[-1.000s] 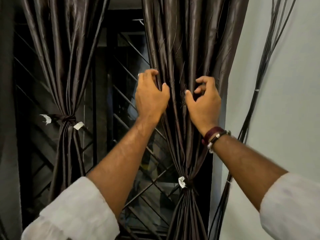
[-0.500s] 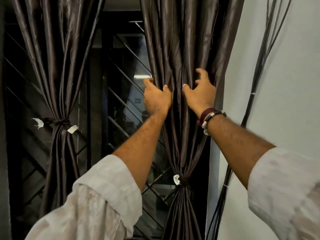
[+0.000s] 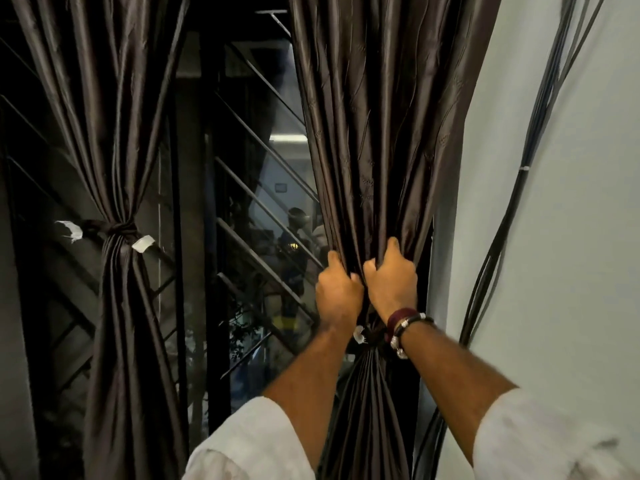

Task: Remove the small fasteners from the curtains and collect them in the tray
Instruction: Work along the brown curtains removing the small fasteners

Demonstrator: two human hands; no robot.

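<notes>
Dark window grille behind two tied brown curtains.
Left hand and right hand grip the right curtain just above its tie; fingers clenched on folds. Tugging could tear fabric; fasteners and tray unseen.

Between the two curtains, centre frame, you had an open gap, backed by the window grille. At right, the wall and a bundle of cables hemmed in the right curtain. The left curtain closed off the left of the frame.
</notes>
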